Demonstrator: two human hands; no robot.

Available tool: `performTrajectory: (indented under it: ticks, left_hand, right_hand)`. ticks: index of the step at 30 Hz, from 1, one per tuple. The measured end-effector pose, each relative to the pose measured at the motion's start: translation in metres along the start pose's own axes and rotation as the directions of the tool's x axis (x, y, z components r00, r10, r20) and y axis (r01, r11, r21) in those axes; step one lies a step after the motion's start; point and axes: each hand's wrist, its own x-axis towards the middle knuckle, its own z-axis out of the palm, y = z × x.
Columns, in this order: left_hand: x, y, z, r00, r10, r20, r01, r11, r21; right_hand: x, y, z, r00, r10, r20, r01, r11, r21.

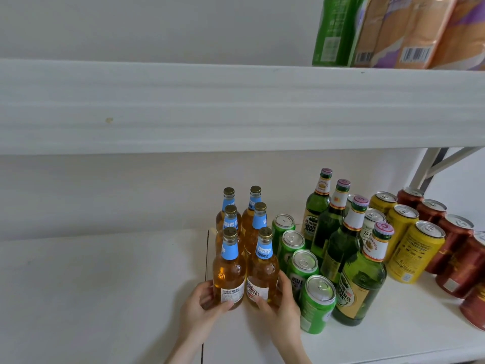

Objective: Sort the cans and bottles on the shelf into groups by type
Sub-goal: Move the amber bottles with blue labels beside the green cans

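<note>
hiding rear amber bottles [242,216] behind front pair [245,269]

Shop or stockroom, prob. White metal shelving [236,106]; beer bottles [245,248] and cans [301,269] in rows; barcoded multipacks [409,32] on upper tier.

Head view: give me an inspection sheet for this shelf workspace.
Surface: white shelf, a seam running front to back beside the bottles.
Job's things: six amber bottles in two columns; green cans in a row; four green bottles; yellow cans; red cans; white cans partly hidden.
Clutter: nothing seen.
Grippers: left hand and right hand each clasp a front amber bottle.
Cables: nothing seen.
Surroundings: upper shelf holding green and orange packs; white wall behind.
</note>
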Motion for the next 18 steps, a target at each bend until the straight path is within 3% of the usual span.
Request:
performTrajectory:
  ticks: [12, 18]
  left_hand:
    - [0.006, 0.003, 0.003, 0.996, -0.087, -0.002, 0.087, 0.995, 0.040]
    - [0.004, 0.016, 0.000, 0.997, -0.060, 0.038, 0.052, 0.984, 0.172]
  right_hand:
    - [0.018, -0.001, -0.001, 0.994, 0.091, 0.059, -0.087, 0.994, -0.059]
    - [0.017, -0.010, -0.004, 0.993, 0.103, 0.063, -0.092, 0.984, -0.155]
